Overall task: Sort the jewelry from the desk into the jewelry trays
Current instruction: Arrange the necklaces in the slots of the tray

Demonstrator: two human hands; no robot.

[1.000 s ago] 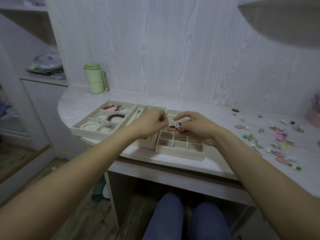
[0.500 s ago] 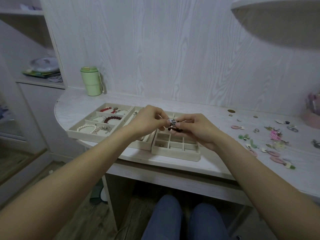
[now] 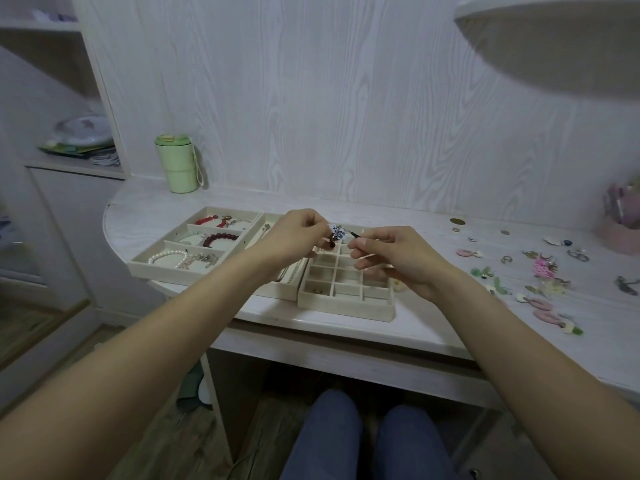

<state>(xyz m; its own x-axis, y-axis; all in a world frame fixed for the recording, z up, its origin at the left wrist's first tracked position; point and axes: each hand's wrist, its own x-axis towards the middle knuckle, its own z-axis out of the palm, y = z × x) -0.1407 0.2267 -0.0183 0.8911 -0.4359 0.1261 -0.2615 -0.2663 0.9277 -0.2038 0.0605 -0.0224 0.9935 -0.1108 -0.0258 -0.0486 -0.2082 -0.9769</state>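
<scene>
White desk [image 3: 433,327]; grid tray [image 3: 346,308] at six o'clock under earring [image 3: 337,233], pinched by left hand [image 3: 298,237] and right hand [image 3: 398,258], probably for separating before compartment drop.

Blue-white earring [image 3: 338,233], possibly paired, held above beige grid tray [image 3: 346,308]

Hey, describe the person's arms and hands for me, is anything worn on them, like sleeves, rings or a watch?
Both forearms are bare as far up as the view shows; no sleeves, watch or bracelet appear. The left hand and right hand wear no gloves, and no rings are visible on the fingers that show. The only clothing visible is blue trousers over the knees below the desk.
</scene>
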